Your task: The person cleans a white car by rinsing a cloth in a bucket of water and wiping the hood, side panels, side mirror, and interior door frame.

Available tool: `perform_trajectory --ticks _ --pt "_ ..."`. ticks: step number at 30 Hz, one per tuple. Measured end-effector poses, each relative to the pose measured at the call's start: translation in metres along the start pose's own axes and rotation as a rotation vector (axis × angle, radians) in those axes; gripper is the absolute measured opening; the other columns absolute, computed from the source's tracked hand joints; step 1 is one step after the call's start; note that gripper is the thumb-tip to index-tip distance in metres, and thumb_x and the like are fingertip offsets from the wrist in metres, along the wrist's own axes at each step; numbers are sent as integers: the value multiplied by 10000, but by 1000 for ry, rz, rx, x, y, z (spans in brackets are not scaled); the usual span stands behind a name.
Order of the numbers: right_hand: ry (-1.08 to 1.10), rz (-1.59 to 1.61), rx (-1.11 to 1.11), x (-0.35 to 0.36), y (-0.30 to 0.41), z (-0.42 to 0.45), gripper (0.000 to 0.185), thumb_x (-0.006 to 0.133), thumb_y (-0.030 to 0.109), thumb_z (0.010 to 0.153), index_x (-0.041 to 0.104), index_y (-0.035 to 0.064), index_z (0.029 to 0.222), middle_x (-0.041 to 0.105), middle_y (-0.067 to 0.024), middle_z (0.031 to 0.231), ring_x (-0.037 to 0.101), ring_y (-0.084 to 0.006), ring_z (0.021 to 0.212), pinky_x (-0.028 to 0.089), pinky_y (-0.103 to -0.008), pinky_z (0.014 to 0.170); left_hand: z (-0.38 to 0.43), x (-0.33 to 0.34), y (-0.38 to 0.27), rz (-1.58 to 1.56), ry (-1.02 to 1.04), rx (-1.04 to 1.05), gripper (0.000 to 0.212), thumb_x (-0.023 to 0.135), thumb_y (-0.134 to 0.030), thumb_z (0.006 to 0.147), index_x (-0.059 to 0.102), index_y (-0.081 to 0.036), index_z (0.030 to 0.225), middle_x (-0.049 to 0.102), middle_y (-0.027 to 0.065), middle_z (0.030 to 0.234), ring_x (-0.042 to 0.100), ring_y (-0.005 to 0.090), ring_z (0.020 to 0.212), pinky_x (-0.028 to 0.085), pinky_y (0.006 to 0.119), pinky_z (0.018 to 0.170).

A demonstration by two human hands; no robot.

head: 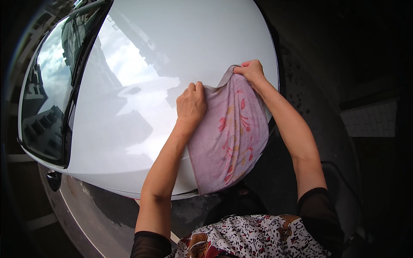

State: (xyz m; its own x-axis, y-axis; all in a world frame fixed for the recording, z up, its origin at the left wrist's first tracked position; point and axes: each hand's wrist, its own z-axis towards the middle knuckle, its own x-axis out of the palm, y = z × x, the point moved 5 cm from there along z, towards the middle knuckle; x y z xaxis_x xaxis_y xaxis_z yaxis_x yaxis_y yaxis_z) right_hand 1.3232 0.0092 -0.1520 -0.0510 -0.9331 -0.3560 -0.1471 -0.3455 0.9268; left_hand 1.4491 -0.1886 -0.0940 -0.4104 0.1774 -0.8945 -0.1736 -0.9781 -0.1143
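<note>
A pink towel (219,138) with a printed red and yellow floral pattern hangs between my two hands, over the front corner of a white car's hood (193,38). My left hand (192,103) grips the towel's upper left corner, knuckles up, close above the hood. At the upper right corner, my right hand (253,72) pinches the greyish edge between thumb and fingers. That edge sags in a curve from one hand to the other. Folds run down the cloth, and its lower part covers the hood's corner. What lies beneath the towel is hidden.
The windshield (51,84) with dark wiper trim lies to the left, and a black side mirror (54,180) juts out below it. Sky and buildings reflect in the glossy hood. Dark pavement with a pale line (77,219) surrounds the car. White brickwork or tiling (371,119) shows at right.
</note>
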Motion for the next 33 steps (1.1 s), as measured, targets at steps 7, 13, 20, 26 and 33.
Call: perform_trajectory --ticks 7,13,20,26,33 --pt "104 44 119 -11 -15 5 433 774 168 527 623 -78 849 634 -147 833 612 -214 730 491 -288 678 -1 2 2 -14 10 1 61 482 -60 764 458 -64 820 508 95 731 573 263 641 456 389 508" --pt "99 -87 21 9 4 4 394 766 187 542 632 -60 816 638 -130 793 610 -200 711 490 -284 655 -1 1 1 -30 -2 3 73 484 -54 752 458 -62 819 510 97 733 576 268 646 460 388 510" --pt "70 -28 73 -39 -40 14 468 794 191 533 613 -94 857 632 -160 796 612 -193 669 500 -279 619 1 0 -5 -45 -24 1 56 483 -112 829 464 -65 805 517 91 709 578 255 624 461 374 502" --pt "-64 -327 -251 -17 6 -28 159 706 152 639 630 15 610 576 -38 527 525 -104 483 412 -266 477 -9 -3 16 -49 -62 -23 134 488 -178 863 478 -58 807 537 107 701 576 284 611 455 388 517" --pt "-54 -403 -412 64 78 -35 261 744 273 586 657 40 663 623 -139 639 605 -284 617 471 -362 583 -14 -39 94 130 -83 -236 139 503 -184 853 507 -47 826 538 105 747 575 266 634 458 370 547"
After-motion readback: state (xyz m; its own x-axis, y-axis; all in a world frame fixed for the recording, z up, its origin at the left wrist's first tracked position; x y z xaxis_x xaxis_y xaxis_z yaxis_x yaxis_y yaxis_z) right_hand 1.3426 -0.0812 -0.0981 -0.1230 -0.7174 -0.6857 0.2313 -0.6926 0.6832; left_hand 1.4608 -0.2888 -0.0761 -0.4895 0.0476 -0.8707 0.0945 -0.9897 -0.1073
